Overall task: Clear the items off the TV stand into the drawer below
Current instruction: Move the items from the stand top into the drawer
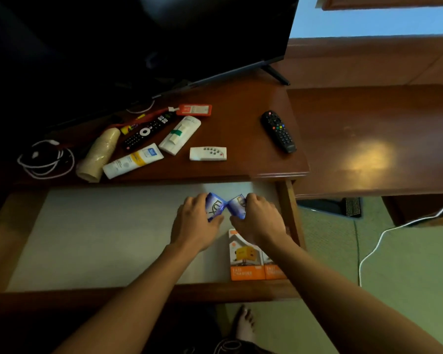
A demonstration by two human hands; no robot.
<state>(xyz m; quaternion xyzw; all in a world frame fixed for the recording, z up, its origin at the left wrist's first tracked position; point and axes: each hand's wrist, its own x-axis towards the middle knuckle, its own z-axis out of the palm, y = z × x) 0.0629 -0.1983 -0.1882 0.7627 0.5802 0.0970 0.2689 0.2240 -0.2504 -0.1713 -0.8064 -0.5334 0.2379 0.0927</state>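
Two hands: your left hand and right hand each grip a blue soap pack.
Drawer: packs near right wall.
Free room: liner left of you.

Glossy polished wood TV stand, matt pale drawer lining, shiny plastic-wrapped soap packs.

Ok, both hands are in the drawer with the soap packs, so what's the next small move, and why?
Probably lower and release: the left hand and right hand each hold a blue wrapped soap pack above the open wooden drawer liner, beside the orange charger boxes.
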